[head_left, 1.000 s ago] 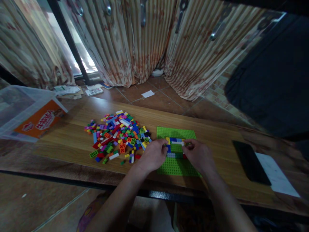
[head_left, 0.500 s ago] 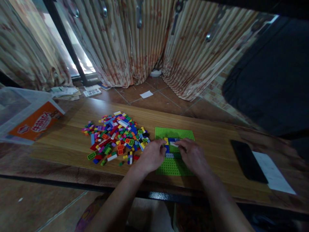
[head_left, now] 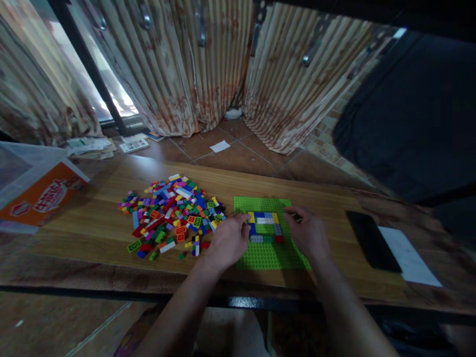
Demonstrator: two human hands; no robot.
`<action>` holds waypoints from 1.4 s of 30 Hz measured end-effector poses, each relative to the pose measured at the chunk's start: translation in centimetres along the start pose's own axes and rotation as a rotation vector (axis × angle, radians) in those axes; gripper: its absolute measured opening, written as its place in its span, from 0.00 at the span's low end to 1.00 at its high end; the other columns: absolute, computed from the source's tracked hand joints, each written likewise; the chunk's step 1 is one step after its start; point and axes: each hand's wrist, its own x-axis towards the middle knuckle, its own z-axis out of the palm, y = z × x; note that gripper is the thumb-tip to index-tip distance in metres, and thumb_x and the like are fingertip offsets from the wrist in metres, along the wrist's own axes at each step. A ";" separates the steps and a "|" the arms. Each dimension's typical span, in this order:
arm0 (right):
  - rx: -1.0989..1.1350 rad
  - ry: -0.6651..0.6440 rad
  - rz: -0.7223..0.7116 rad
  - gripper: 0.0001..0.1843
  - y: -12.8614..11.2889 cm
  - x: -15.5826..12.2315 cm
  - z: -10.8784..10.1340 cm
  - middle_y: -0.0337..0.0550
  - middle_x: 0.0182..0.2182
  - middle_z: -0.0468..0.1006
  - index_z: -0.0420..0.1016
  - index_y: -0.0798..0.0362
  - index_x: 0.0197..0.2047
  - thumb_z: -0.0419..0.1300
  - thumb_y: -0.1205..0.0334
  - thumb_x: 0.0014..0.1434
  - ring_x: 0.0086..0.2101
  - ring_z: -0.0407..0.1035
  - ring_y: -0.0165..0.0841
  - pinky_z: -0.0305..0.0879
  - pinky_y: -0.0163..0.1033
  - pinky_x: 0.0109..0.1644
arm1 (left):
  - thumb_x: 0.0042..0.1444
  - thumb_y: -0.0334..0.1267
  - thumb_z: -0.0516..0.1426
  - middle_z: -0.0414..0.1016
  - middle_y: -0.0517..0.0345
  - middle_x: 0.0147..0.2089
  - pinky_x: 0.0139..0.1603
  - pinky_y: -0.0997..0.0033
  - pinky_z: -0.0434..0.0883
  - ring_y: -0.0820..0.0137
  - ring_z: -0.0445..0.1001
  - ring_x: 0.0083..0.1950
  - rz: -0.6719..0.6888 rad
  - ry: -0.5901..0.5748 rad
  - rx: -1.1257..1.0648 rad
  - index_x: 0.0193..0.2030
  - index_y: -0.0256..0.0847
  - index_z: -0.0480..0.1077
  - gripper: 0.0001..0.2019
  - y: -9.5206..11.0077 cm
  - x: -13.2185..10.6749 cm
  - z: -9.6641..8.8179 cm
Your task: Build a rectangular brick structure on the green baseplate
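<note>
On a clock face centred on the green baseplate (head_left: 269, 258), with twelve pointing away from the person, the wooden tabletop (head_left: 330, 208) runs from nine to three. Its far edge passes at twelve and its dark-rimmed front edge at six, near the baseplate. At nine, the loose bricks (head_left: 169, 215) spread in a heap; at three, wood grain shows between the baseplate and a black slab (head_left: 373, 240), with a white paper (head_left: 411, 258) just beyond.

Between nine and ten, past the heap, stands a translucent box (head_left: 28, 154) with an orange label (head_left: 44, 196), cut off by the view's border; its contents cannot be made out.

The brick frame (head_left: 265, 215), a rectangle of blue, yellow, grey, green and red bricks, sits on the baseplate, a white brick (head_left: 265, 221) along its twelve o'clock side. The left hand (head_left: 227, 240), at nine, has curled fingers, the tips at the frame's yellow corner; whether they grip it cannot be told. The right hand (head_left: 309, 233), between two and three, is half curled, apart from the frame, thumb near forefinger; whether it holds anything cannot be told.
</note>
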 end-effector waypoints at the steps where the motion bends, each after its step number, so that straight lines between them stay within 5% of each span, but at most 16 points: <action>1: -0.008 0.008 0.037 0.15 0.3 0.2 -0.1 0.48 0.36 0.80 0.79 0.55 0.38 0.54 0.57 0.57 0.32 0.72 0.35 0.66 0.41 0.40 | 0.61 0.32 0.50 0.76 0.50 0.46 0.50 0.65 0.71 0.65 0.75 0.44 0.011 0.011 0.021 0.52 0.37 0.72 0.15 0.0 0.0 0.0; 7: 0.030 -0.152 0.110 0.16 1.1 0.4 0.8 0.48 0.35 0.81 0.79 0.55 0.41 0.56 0.54 0.57 0.32 0.73 0.35 0.67 0.42 0.40 | 0.62 0.35 0.51 0.71 0.50 0.49 0.55 0.61 0.69 0.63 0.71 0.49 0.181 0.037 0.195 0.55 0.42 0.70 0.16 0.4 -0.4 1.0; 11: 0.019 -0.149 0.088 0.18 1.2 0.3 1.7 0.48 0.35 0.81 0.78 0.54 0.42 0.59 0.51 0.56 0.32 0.73 0.35 0.68 0.42 0.40 | 0.61 0.40 0.53 0.66 0.46 0.54 0.58 0.55 0.65 0.58 0.66 0.55 0.269 0.067 0.328 0.59 0.42 0.67 0.20 0.5 -0.7 2.2; 23: -0.003 -0.138 0.084 0.16 1.3 0.6 2.4 0.50 0.38 0.80 0.78 0.55 0.40 0.63 0.53 0.52 0.38 0.74 0.38 0.68 0.44 0.44 | 0.60 0.42 0.53 0.64 0.45 0.57 0.54 0.52 0.67 0.54 0.64 0.55 0.182 0.038 0.462 0.61 0.42 0.64 0.22 1.5 -0.8 3.2; 35: 0.006 -0.196 0.084 0.16 0.8 0.7 2.1 0.44 0.31 0.79 0.79 0.54 0.43 0.63 0.55 0.53 0.32 0.73 0.36 0.67 0.41 0.38 | 0.61 0.40 0.52 0.63 0.42 0.61 0.52 0.48 0.67 0.51 0.65 0.56 0.102 -0.021 0.503 0.61 0.40 0.64 0.22 2.3 -0.8 3.6; 39: 0.005 -0.259 -0.008 0.21 1.3 0.7 1.4 0.46 0.35 0.80 0.75 0.52 0.52 0.57 0.52 0.58 0.35 0.73 0.37 0.68 0.43 0.42 | 0.61 0.40 0.53 0.62 0.43 0.61 0.56 0.52 0.66 0.53 0.65 0.57 0.178 0.013 0.437 0.63 0.40 0.63 0.23 1.4 -0.9 3.6; 42: 0.038 -0.301 -0.101 0.18 1.4 0.7 0.8 0.47 0.41 0.81 0.77 0.51 0.48 0.51 0.55 0.63 0.41 0.74 0.37 0.67 0.44 0.48 | 0.60 0.40 0.55 0.61 0.42 0.61 0.61 0.55 0.64 0.54 0.64 0.59 0.223 0.024 0.377 0.63 0.38 0.62 0.25 0.7 -0.7 3.4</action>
